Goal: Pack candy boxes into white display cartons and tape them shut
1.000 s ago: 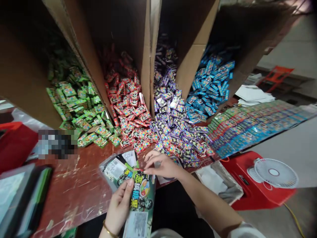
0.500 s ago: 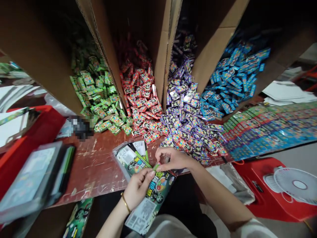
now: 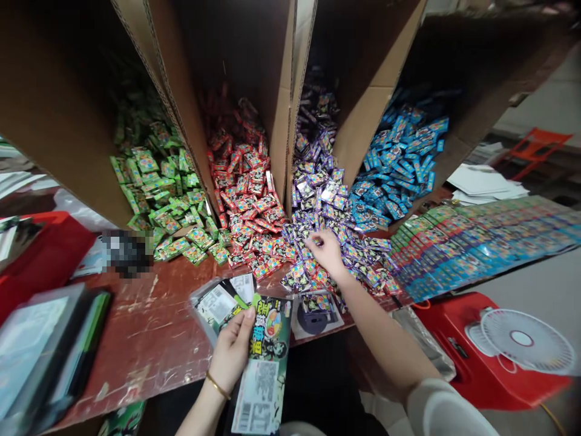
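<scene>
Hands apart: left hand (image 3: 233, 342) clamped on green package (image 3: 267, 351), one-handed now; right hand (image 3: 325, 251) gone to its one o'clock, at purple packets (image 3: 314, 209), grip unclear.

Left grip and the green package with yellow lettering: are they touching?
Touching. The head view shows the left grip holding the green package, the thumb lying over its printed front.
</scene>
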A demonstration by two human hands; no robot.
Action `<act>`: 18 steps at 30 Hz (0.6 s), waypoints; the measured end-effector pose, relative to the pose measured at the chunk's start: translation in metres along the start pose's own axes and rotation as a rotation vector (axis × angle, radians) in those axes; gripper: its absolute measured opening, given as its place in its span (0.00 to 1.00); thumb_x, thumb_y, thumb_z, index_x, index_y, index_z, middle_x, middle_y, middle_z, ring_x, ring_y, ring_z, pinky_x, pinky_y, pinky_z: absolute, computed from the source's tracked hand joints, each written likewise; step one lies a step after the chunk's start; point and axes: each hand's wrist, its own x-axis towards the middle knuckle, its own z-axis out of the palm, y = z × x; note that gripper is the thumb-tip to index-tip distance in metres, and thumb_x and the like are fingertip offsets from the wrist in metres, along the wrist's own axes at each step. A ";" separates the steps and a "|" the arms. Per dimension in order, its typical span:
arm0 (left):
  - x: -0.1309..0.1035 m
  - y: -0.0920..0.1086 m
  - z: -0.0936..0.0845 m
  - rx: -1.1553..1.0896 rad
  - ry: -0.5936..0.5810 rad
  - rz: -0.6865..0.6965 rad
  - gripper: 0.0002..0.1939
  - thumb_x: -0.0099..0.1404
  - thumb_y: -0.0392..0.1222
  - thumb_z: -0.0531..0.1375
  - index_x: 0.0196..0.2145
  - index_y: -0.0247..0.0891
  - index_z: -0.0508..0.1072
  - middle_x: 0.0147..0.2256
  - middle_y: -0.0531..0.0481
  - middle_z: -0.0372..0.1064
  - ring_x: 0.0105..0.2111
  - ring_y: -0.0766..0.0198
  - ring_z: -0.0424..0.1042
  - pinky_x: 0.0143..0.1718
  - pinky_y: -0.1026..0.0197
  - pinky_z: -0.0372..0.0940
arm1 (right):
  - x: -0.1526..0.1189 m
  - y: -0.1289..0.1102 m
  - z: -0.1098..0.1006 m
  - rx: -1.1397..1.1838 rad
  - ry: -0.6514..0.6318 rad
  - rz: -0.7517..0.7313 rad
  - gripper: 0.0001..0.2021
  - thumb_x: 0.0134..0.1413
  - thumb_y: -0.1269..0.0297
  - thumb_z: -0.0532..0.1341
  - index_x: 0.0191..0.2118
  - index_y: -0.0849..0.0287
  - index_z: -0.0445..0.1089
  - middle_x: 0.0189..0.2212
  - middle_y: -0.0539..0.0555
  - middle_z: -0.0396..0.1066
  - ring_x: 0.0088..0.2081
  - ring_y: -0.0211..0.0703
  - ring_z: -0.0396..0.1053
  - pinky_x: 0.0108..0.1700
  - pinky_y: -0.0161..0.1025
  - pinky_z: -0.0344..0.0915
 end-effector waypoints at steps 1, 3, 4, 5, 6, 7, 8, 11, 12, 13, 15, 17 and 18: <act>0.000 -0.001 -0.001 -0.023 0.000 -0.017 0.28 0.54 0.64 0.61 0.39 0.36 0.74 0.34 0.47 0.77 0.35 0.56 0.74 0.39 0.58 0.68 | 0.017 0.008 -0.001 -0.038 0.069 0.055 0.04 0.48 0.67 0.64 0.33 0.59 0.72 0.36 0.58 0.71 0.46 0.51 0.67 0.52 0.50 0.62; 0.000 -0.003 -0.006 -0.039 0.010 -0.032 0.28 0.54 0.64 0.62 0.38 0.35 0.74 0.34 0.47 0.77 0.35 0.55 0.74 0.39 0.58 0.69 | 0.039 0.019 -0.002 -0.061 0.092 0.098 0.10 0.42 0.71 0.65 0.35 0.60 0.71 0.35 0.58 0.70 0.46 0.55 0.66 0.52 0.54 0.60; 0.000 -0.004 -0.009 -0.032 0.020 -0.029 0.28 0.54 0.64 0.62 0.38 0.35 0.74 0.34 0.47 0.77 0.35 0.55 0.74 0.39 0.58 0.69 | 0.043 0.022 -0.002 -0.058 0.079 0.097 0.11 0.40 0.71 0.65 0.34 0.60 0.71 0.34 0.58 0.69 0.45 0.55 0.66 0.51 0.54 0.61; 0.000 -0.005 -0.012 -0.020 0.030 -0.022 0.28 0.54 0.64 0.62 0.38 0.35 0.74 0.34 0.47 0.77 0.35 0.55 0.74 0.38 0.58 0.69 | 0.042 0.024 -0.001 -0.044 0.053 0.080 0.10 0.39 0.72 0.65 0.33 0.60 0.72 0.35 0.57 0.69 0.44 0.54 0.67 0.51 0.52 0.62; 0.000 -0.006 -0.015 -0.006 0.040 -0.016 0.28 0.54 0.64 0.61 0.38 0.35 0.74 0.34 0.47 0.77 0.35 0.55 0.74 0.38 0.58 0.69 | 0.037 0.025 -0.001 -0.027 0.026 0.054 0.09 0.40 0.72 0.63 0.32 0.59 0.72 0.36 0.57 0.69 0.45 0.52 0.67 0.50 0.49 0.63; 0.000 -0.007 -0.017 0.009 0.044 -0.012 0.28 0.55 0.65 0.61 0.38 0.35 0.74 0.34 0.46 0.77 0.35 0.55 0.74 0.38 0.58 0.69 | 0.028 0.025 0.000 0.007 -0.009 0.015 0.08 0.40 0.72 0.61 0.31 0.58 0.73 0.39 0.57 0.69 0.47 0.51 0.67 0.50 0.47 0.64; 0.000 -0.008 -0.018 0.023 0.040 -0.006 0.28 0.55 0.65 0.60 0.38 0.34 0.74 0.33 0.46 0.77 0.34 0.55 0.74 0.38 0.57 0.69 | 0.017 0.023 -0.001 0.073 -0.056 -0.027 0.08 0.41 0.73 0.59 0.30 0.58 0.73 0.43 0.57 0.68 0.49 0.50 0.65 0.50 0.44 0.64; 0.000 -0.010 -0.016 0.107 0.022 0.045 0.27 0.58 0.64 0.57 0.36 0.34 0.74 0.31 0.46 0.76 0.34 0.56 0.73 0.38 0.57 0.68 | -0.018 0.015 -0.004 0.340 -0.222 -0.099 0.11 0.43 0.71 0.55 0.31 0.57 0.74 0.47 0.56 0.68 0.52 0.47 0.64 0.50 0.43 0.63; 0.000 -0.010 -0.013 0.153 0.015 0.072 0.27 0.59 0.64 0.57 0.35 0.34 0.74 0.31 0.47 0.75 0.34 0.56 0.73 0.38 0.57 0.67 | -0.028 0.010 -0.006 0.428 -0.295 -0.099 0.11 0.45 0.70 0.55 0.33 0.57 0.74 0.46 0.55 0.69 0.50 0.47 0.66 0.50 0.44 0.63; 0.000 -0.009 -0.010 0.199 0.008 0.099 0.26 0.60 0.63 0.56 0.35 0.35 0.74 0.30 0.47 0.74 0.34 0.57 0.72 0.38 0.58 0.66 | -0.036 0.004 -0.008 0.510 -0.379 -0.089 0.12 0.46 0.69 0.55 0.35 0.57 0.74 0.45 0.55 0.70 0.48 0.46 0.67 0.50 0.44 0.63; -0.003 -0.007 -0.003 0.278 -0.003 0.140 0.25 0.62 0.62 0.54 0.35 0.35 0.73 0.30 0.48 0.73 0.33 0.59 0.70 0.38 0.59 0.65 | -0.047 -0.011 -0.012 0.669 -0.544 -0.066 0.13 0.49 0.66 0.57 0.41 0.57 0.73 0.46 0.55 0.70 0.48 0.46 0.67 0.50 0.45 0.64; -0.007 -0.003 0.003 0.315 -0.001 0.158 0.24 0.63 0.61 0.53 0.35 0.35 0.72 0.30 0.48 0.72 0.32 0.60 0.68 0.37 0.60 0.64 | -0.052 -0.028 -0.013 0.835 -0.658 -0.068 0.12 0.52 0.62 0.59 0.42 0.58 0.72 0.49 0.57 0.68 0.52 0.47 0.64 0.53 0.46 0.62; -0.010 -0.001 0.005 0.323 0.006 0.163 0.23 0.63 0.60 0.53 0.35 0.35 0.72 0.30 0.48 0.71 0.33 0.60 0.68 0.38 0.60 0.64 | -0.053 -0.035 -0.012 0.867 -0.666 -0.080 0.11 0.53 0.60 0.60 0.40 0.58 0.72 0.49 0.57 0.68 0.54 0.48 0.63 0.55 0.45 0.61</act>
